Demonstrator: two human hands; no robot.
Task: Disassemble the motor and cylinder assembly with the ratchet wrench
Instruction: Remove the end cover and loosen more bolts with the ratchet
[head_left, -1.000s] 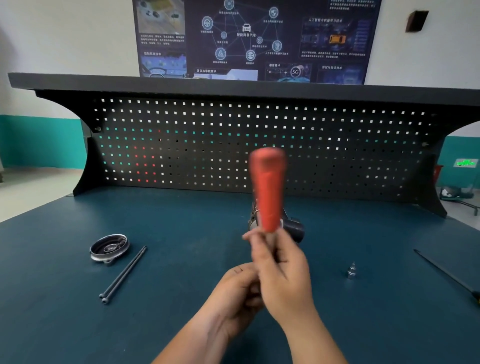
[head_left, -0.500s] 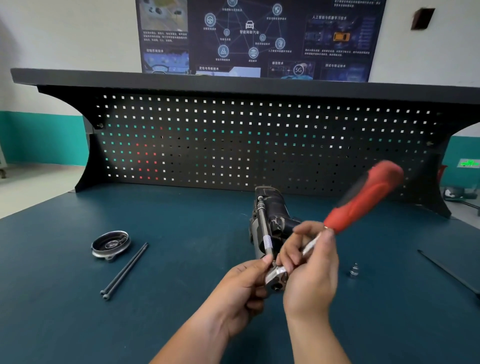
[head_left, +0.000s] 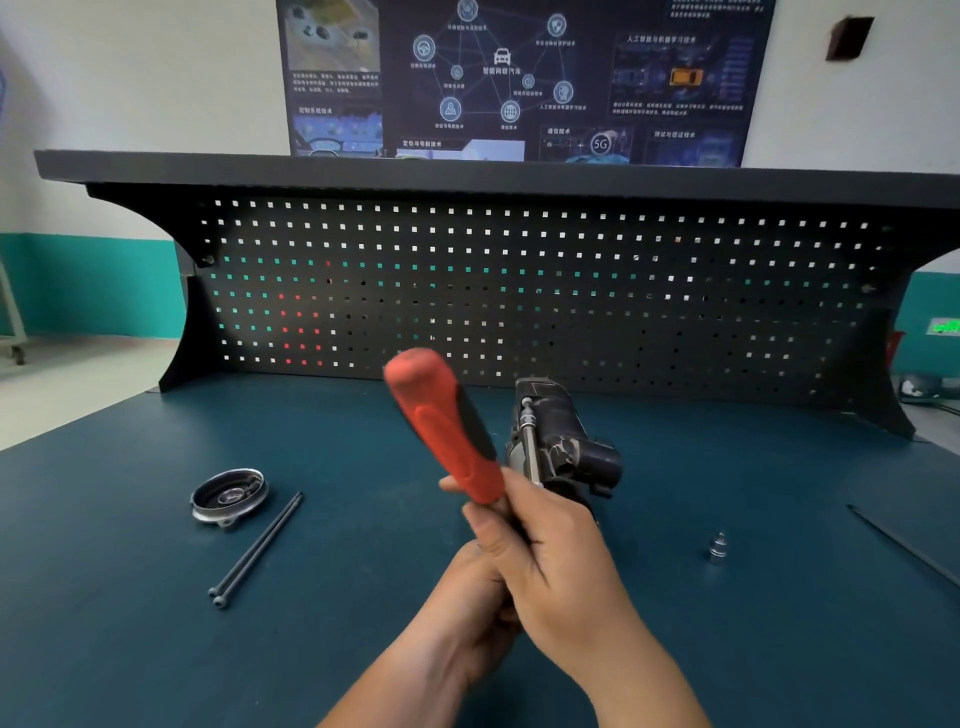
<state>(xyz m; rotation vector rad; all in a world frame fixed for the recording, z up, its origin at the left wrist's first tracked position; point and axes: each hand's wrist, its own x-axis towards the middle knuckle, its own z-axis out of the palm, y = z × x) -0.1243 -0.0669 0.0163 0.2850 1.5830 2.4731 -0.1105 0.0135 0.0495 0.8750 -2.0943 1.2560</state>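
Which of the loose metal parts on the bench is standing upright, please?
The small silver socket, off to the right, stands on end; on the left, the round cap rests open side up and the two long bolts lie flat.

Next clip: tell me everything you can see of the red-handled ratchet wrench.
The red-handled ratchet wrench shows a thick, rounded red handle with a black inset strip, seemingly rubbery plastic. It is held above the dark blue bench, butt tilted up and left, just left of the dark motor assembly. The right hand grips its lower end; the shank and head are hidden behind that hand and the left hand.
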